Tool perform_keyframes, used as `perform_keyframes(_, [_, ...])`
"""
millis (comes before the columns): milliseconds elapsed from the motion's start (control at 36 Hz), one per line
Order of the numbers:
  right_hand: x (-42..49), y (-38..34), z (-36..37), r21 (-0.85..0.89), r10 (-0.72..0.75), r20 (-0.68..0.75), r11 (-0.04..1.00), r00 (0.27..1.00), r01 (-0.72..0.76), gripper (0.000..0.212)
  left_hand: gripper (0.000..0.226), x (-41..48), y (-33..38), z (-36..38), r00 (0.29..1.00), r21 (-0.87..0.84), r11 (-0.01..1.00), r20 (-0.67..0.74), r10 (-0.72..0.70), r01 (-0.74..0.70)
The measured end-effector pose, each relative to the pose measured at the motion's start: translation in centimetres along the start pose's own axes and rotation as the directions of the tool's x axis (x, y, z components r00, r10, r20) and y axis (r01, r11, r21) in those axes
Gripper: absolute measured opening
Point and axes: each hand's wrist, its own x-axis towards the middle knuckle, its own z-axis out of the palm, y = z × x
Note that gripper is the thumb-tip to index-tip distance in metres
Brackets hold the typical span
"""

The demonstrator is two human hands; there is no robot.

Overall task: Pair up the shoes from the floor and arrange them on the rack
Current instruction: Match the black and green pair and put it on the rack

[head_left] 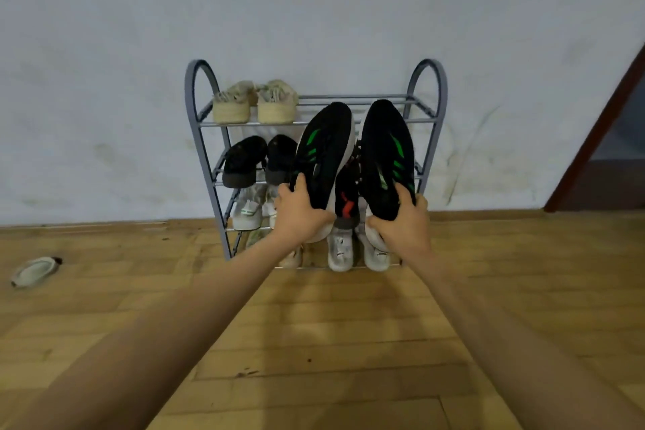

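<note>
My left hand (299,213) grips the heel of one sneaker (323,154), whose black sole with green marks faces me. My right hand (401,220) grips the heel of the matching sneaker (387,157), also sole toward me. Both are held toes-up in front of the grey metal rack (195,108), level with its middle shelves. A beige pair (254,105) sits on the top shelf at the left. Below it is a black pair (258,160), then white shoes (249,213). Another white pair (356,251) stands on the bottom shelf.
A single pale shoe (35,270) lies on the wooden floor (331,342) at the far left. A dark shoe with red marks (347,202) shows between the held sneakers. The rack stands against a white wall; a brown door frame (600,136) is at the right.
</note>
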Motion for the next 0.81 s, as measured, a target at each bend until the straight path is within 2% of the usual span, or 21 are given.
perform_keyframes(139, [4.2,-3.1,-3.0,-0.112,0.028,0.039,0.993,0.999,-0.023,0.085,0.098,2.6,4.1,-2.4,1.0,0.038,0.999,0.008,-0.027,0.026])
perform_keyframes(333, [10.3,-6.0,-5.3,-0.238,0.027,0.05,0.971,0.998,-0.015,0.078,0.084,7.5,7.6,-4.2,0.999,0.079,0.997,0.033,-0.026,0.023])
perform_keyframes(556, [18.0,-7.8,-6.1,-0.291,0.014,0.099,0.957,0.995,0.016,0.065,0.073,14.0,9.8,-4.5,1.0,0.209,0.978,0.014,-0.008,0.005])
perform_keyframes(667, [21.1,-8.2,-6.0,-0.353,0.009,0.116,0.935,0.993,0.032,0.061,0.05,17.1,10.8,-4.2,1.0,0.186,0.982,-0.007,-0.001,0.002])
perform_keyframes(806, [24.1,-8.6,-6.0,-0.385,0.006,0.146,0.922,0.989,0.051,0.051,0.049,20.3,11.8,-3.8,1.0,0.185,0.983,-0.028,0.007,-0.002])
